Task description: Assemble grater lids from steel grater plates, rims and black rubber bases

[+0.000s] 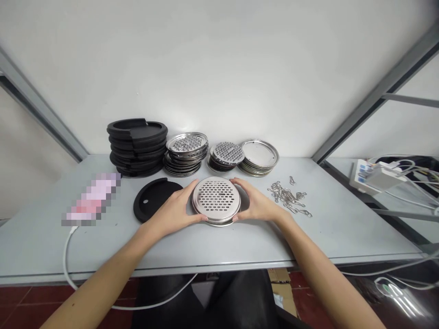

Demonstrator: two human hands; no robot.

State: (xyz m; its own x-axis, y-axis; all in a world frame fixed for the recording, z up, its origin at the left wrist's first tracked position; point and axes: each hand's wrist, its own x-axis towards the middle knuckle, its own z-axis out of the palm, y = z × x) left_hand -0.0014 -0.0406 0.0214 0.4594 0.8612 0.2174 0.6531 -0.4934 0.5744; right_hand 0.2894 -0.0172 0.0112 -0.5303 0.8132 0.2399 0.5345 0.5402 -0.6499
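A round silver metal case with a slotted lid (216,199) is near the front of the table, between my two hands. My left hand (178,205) grips its left edge, thumb at the front and fingers at the back. On the opposite edge, my right hand (252,201) holds it in the same way. The lid faces up, and a thin rim shows beneath it at the front. Partly behind my left hand lies a black round tray (156,196) with a small hole. Right of my right hand is a loose pile of small metal clips (288,196).
Along the wall stand a stack of black trays (137,151), a stack of slotted lids (187,153), another slotted disc pile (226,155) and shallow metal plates (260,155). A blurred-out phone-like object (92,198) with a white cable (65,256) lies left. A power strip (370,176) is far right.
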